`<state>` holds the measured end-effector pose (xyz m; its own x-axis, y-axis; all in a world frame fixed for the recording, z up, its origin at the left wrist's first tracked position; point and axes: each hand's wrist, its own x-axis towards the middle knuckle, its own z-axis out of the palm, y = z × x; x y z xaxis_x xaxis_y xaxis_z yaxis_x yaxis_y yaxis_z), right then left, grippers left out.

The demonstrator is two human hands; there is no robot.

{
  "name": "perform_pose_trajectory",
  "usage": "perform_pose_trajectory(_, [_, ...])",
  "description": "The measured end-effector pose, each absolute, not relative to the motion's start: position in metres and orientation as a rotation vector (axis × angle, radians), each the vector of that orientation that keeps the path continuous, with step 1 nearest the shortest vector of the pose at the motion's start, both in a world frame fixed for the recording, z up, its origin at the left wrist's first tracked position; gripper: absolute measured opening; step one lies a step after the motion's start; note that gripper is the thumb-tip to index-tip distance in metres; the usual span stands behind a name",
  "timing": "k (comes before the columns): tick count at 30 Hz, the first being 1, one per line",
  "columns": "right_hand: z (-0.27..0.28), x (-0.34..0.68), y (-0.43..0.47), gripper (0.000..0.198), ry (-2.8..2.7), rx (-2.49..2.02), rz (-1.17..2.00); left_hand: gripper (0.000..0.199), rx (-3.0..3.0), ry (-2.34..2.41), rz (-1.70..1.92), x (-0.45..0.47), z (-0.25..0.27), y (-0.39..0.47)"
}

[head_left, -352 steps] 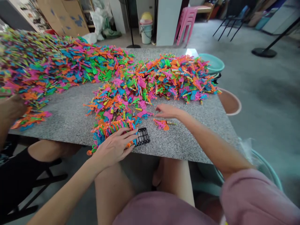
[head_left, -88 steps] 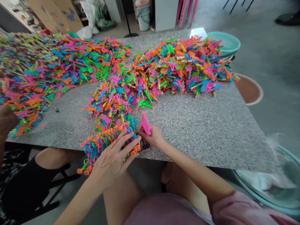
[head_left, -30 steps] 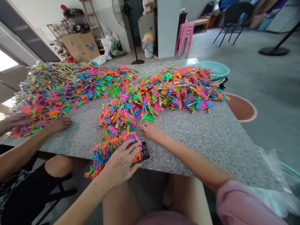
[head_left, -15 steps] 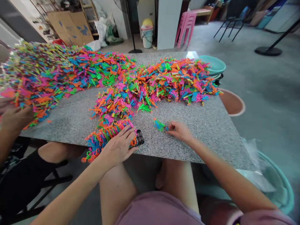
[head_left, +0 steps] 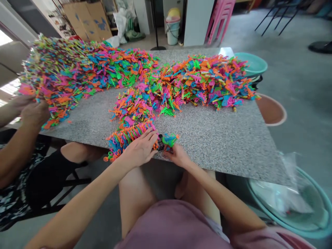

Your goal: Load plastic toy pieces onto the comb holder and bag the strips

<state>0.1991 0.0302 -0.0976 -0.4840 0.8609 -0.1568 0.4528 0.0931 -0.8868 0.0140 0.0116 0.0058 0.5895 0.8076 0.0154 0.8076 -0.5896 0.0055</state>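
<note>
A tight row of small bright plastic toy pieces (head_left: 121,140) stands packed in a black plastic tray (head_left: 160,142) at the table's near edge. My left hand (head_left: 141,147) lies across the right end of that row, fingers over its far side and thumb on the near side, holding it. Just right of the tray's bare end, my right hand (head_left: 176,155) pinches a small bunch of blue and green toy pieces (head_left: 170,139) with orange tips. Its fingertips are partly hidden by the bunch.
Loose toy pieces form a long heap (head_left: 202,81) across the speckled table (head_left: 220,138). A co-worker's hands (head_left: 35,109) handle pieces at the left. Teal basins (head_left: 250,64), a brown basin (head_left: 272,110) and a teal basket (head_left: 321,228) with plastic bags stand off the right side.
My right hand has moved left with the blue and green pieces, from the open table to the tray's end. My left hand stays on the row. The camera view has shifted.
</note>
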Motion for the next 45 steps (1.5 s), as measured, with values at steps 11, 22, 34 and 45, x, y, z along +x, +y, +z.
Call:
perform_pose_trajectory(11, [-0.079, 0.186, 0.047, 0.01, -2.084, -1.531, 1.067, 0.046, -2.81, -1.424, -0.063, 0.014, 0.004, 0.013])
perform_pose_trajectory(22, [-0.079, 0.183, 0.059, 0.012, -2.153, -1.556, 0.978, 0.046, -2.803, -1.455, -0.131, 0.015, 0.001, 0.012])
perform_pose_trajectory(34, [-0.071, 0.173, 0.064, 0.015, -2.404, -1.58, 0.775, 0.044, -2.786, -1.438, -0.177, 0.015, -0.001, 0.011])
perform_pose_trajectory(45, [-0.074, 0.173, 0.063, 0.019, -2.428, -1.597, 0.806, 0.045, -2.816, -1.51, -0.237, 0.016, 0.0, 0.012])
